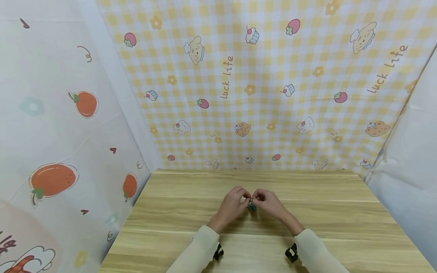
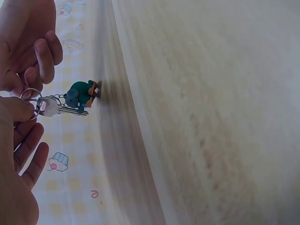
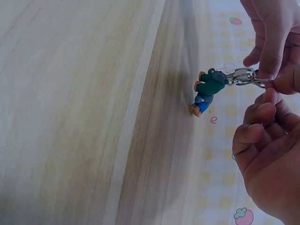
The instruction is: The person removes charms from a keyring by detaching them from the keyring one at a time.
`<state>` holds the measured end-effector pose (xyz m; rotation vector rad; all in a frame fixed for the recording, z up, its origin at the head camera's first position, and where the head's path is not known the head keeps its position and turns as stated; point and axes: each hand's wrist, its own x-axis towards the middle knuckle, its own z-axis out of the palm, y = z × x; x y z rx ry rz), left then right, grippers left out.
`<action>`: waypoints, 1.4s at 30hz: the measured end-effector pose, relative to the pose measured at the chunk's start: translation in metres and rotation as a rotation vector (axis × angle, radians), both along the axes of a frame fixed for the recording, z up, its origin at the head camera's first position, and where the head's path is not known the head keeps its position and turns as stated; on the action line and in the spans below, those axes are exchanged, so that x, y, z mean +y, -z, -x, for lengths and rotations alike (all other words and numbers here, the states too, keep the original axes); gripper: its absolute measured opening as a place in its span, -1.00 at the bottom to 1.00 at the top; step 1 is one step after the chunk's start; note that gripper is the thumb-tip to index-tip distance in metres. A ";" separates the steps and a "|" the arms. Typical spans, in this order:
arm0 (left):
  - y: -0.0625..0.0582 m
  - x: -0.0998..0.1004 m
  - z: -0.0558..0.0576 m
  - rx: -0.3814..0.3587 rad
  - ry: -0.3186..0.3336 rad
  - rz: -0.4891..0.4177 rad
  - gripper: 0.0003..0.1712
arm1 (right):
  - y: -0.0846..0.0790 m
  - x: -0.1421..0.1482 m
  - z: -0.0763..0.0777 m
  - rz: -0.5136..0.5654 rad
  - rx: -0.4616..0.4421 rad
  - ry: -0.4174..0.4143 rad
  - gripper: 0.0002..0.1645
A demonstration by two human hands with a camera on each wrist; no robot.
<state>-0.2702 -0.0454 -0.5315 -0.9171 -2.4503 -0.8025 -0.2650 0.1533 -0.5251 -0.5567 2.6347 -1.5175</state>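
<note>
Both hands meet over the wooden table around a small keychain (image 1: 252,205). My left hand (image 1: 233,203) pinches the metal key ring (image 2: 30,89) between thumb and finger, its other fingers loosely bent. On the opposite side of the ring, the fingertips of my right hand (image 1: 269,204) pinch it too. A silver key (image 2: 49,107) hangs from the ring, beside a short chain with a small toy figure (image 2: 82,93). In the right wrist view the figure (image 3: 208,91) has a green body, grey head, blue lower part and orange feet, close over the tabletop.
The wooden table (image 1: 341,212) runs back to a yellow checked cloth (image 1: 218,113) hung as a backdrop. White printed cloth (image 1: 68,132) hangs along the left side. Two small black devices (image 1: 291,253) sit by the sleeves, one at each wrist.
</note>
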 end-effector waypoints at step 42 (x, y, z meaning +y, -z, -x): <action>-0.002 0.014 -0.002 0.064 0.075 -0.018 -0.94 | -0.004 0.010 -0.007 0.101 -0.131 0.053 -0.85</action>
